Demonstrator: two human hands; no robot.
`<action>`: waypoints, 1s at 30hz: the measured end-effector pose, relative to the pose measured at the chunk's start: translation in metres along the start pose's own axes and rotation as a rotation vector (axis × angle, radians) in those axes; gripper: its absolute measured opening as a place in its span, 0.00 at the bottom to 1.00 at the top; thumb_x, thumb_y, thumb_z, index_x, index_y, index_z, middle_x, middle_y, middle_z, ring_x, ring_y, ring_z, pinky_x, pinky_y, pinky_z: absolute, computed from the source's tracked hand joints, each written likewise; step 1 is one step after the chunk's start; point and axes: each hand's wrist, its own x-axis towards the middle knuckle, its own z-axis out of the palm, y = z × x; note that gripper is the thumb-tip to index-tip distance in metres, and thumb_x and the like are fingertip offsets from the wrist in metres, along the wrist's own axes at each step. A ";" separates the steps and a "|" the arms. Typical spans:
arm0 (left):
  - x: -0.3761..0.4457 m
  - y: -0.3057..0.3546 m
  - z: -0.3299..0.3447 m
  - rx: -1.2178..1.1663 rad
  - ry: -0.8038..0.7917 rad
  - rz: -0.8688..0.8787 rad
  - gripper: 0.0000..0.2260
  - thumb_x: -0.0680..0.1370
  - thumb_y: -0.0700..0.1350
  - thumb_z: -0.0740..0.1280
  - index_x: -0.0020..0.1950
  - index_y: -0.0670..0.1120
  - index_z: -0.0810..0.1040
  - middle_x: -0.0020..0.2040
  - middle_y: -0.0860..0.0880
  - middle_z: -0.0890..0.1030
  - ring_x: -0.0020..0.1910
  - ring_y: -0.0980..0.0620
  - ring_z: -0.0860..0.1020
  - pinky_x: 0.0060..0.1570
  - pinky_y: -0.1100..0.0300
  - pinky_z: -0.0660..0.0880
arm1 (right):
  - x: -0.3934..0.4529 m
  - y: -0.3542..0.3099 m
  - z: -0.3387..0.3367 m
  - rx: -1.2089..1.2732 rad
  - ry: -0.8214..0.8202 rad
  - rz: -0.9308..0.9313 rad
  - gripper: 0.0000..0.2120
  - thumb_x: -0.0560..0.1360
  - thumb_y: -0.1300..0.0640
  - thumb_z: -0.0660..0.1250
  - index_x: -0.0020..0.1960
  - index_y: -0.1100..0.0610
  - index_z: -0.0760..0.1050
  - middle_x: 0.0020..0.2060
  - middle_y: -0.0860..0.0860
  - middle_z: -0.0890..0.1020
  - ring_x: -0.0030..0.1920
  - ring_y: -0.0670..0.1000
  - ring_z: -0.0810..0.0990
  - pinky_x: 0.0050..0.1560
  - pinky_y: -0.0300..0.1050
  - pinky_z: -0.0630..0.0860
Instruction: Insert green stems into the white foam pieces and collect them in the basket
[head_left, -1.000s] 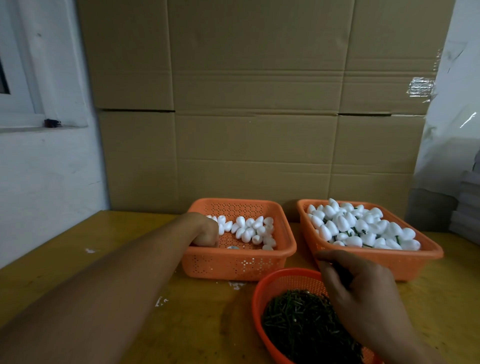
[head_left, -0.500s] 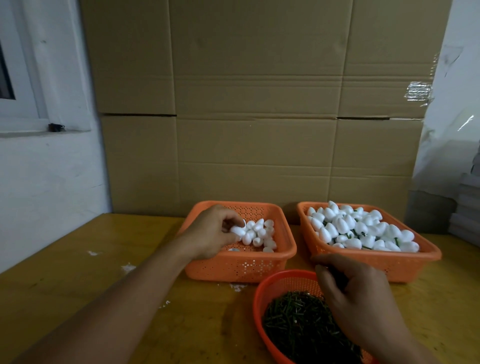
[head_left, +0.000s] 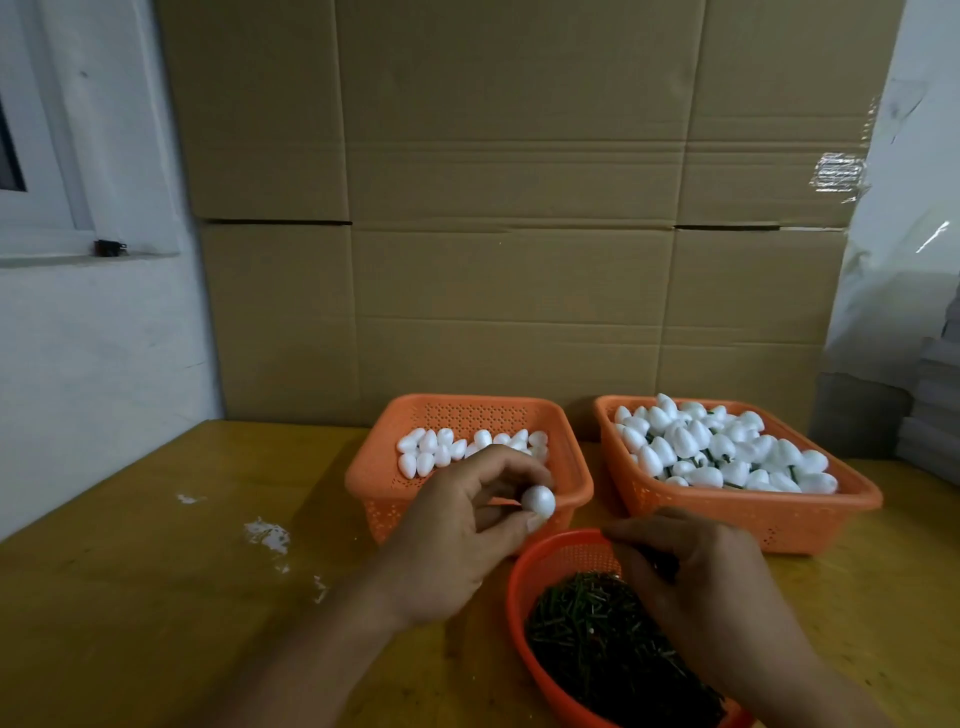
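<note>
My left hand (head_left: 457, 540) pinches a white foam piece (head_left: 538, 502) between thumb and fingertips, in front of the left orange basket (head_left: 574, 457) of plain foam pieces. My right hand (head_left: 711, 587) hovers over the round orange bowl (head_left: 524, 566) filled with green stems (head_left: 587, 639); its fingers are curled around something dark, apparently stems, mostly hidden. The right orange basket (head_left: 810, 514) holds a heap of foam pieces with green stems showing between them.
A yellow table (head_left: 156, 597) carries everything, with white foam crumbs (head_left: 267, 535) at the left. Cardboard boxes (head_left: 519, 234) stand as a wall right behind the baskets. A white wall and window sill are at the left, stacked grey items at the far right.
My left hand has lifted out of the left basket with one foam piece and drawn back toward the bowl. My right hand has stayed over the bowl of stems.
</note>
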 end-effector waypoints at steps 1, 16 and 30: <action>-0.002 0.002 0.001 -0.011 -0.006 -0.005 0.13 0.77 0.43 0.71 0.60 0.57 0.79 0.58 0.52 0.82 0.62 0.53 0.80 0.61 0.54 0.78 | 0.000 0.000 0.000 -0.026 -0.039 -0.025 0.13 0.71 0.60 0.77 0.48 0.43 0.86 0.36 0.41 0.82 0.35 0.42 0.80 0.36 0.43 0.78; -0.005 0.016 0.010 -0.798 0.026 -0.335 0.12 0.77 0.38 0.68 0.60 0.37 0.78 0.54 0.32 0.82 0.50 0.41 0.84 0.45 0.57 0.82 | -0.004 -0.006 0.006 -0.278 -0.502 0.024 0.15 0.75 0.39 0.66 0.50 0.49 0.80 0.42 0.46 0.82 0.42 0.45 0.79 0.47 0.46 0.78; -0.007 0.019 0.015 -0.790 0.032 -0.391 0.08 0.79 0.47 0.66 0.50 0.44 0.83 0.46 0.38 0.83 0.40 0.47 0.82 0.35 0.60 0.79 | -0.005 -0.005 0.017 -0.374 -0.646 0.149 0.08 0.76 0.51 0.67 0.54 0.51 0.80 0.50 0.47 0.83 0.50 0.49 0.82 0.53 0.47 0.81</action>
